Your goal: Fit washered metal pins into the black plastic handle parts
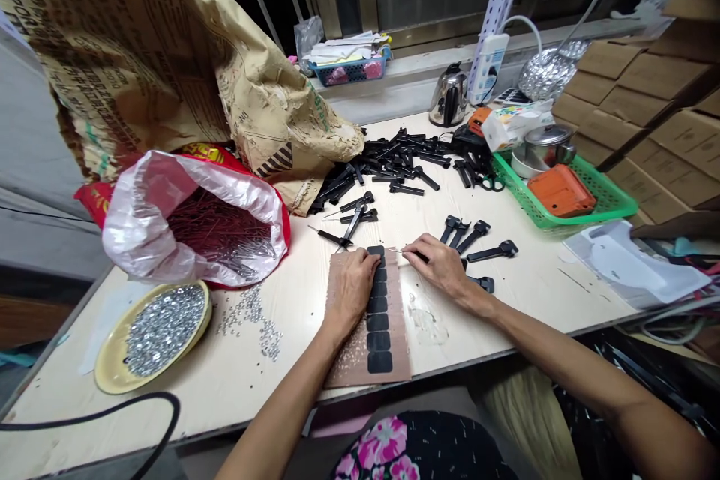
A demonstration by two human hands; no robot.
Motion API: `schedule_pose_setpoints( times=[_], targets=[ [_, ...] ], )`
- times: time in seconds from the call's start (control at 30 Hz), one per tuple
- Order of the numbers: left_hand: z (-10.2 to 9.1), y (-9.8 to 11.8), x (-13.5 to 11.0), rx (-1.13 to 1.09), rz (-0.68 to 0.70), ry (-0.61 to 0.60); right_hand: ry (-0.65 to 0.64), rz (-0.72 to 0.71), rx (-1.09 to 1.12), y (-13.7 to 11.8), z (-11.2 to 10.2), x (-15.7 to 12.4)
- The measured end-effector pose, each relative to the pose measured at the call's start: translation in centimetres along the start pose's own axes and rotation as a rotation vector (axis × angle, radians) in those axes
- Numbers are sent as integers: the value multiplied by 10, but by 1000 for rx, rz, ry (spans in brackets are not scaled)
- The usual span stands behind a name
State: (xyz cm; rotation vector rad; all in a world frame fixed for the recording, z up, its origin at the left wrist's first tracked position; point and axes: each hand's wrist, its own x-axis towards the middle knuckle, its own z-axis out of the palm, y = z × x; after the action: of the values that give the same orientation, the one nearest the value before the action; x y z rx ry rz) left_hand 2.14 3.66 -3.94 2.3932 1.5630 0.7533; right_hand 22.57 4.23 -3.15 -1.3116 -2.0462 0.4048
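Observation:
My left hand (354,285) rests on a brown board (349,371), its fingers bent and fingertips drawn together at the edge of a row of black square pads (379,341). Anything pinched there is too small to make out. Just right of the board, my right hand (439,266) is closed on a black piece with a thin metal pin (398,250), which points left toward the pads. Beyond the board lie several black pieces (354,221), some with thin pins. More black pieces with wide ends (489,251) lie beside my right hand.
At left are a yellow bowl (104,367) of small shiny metal parts and a white-lined bag (135,202) of thin reddish rods. A heap of black pieces (405,154) spreads behind, near a paper sack (264,105). A green basket (520,202) and stacked cartons (664,90) stand right.

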Motion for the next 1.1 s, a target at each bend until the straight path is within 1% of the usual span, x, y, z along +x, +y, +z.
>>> schedule_pose_setpoints(
  times=[0.07, 0.13, 0.2, 0.3, 0.37, 0.47, 0.57, 0.7, 0.8, 0.87, 0.97, 1.1],
  targets=[
    [-2, 2, 0, -10, 15, -5, 7, 5, 3, 0, 0, 0],
    [-5, 5, 1, -85, -39, 3, 9, 9, 6, -1, -1, 0],
    [-9, 8, 2, -240, -192, 41, 0, 2, 12, -4, -2, 0],
    [-14, 12, 2, -614, -490, 81, -36, -34, 24, -13, -3, 0],
    [-14, 14, 1, -857, -586, 70, -56, -59, 30, -19, -3, 0],
    [-14, 20, 0, -1111, -629, 102, -64, -83, 30, -25, -3, 1],
    [-14, 27, 1, -1253, -692, 150, -66, -85, 14, -27, -3, 2],
    [-17, 32, 2, -1340, -729, 162, -65, -89, -3, -28, -3, 1],
    [-20, 31, 2, -1404, -758, 141, -62, -84, -7, -30, -4, 0],
    [-22, 30, 2, -1455, -784, 124, -62, -69, 1, -33, -5, 0],
    [-23, 27, 3, -1508, -824, 129, -66, -38, 15, -36, -4, -1],
    [-22, 28, 2, -1520, -822, 147, -48, 9, 52, -41, 0, -2]
  ],
)
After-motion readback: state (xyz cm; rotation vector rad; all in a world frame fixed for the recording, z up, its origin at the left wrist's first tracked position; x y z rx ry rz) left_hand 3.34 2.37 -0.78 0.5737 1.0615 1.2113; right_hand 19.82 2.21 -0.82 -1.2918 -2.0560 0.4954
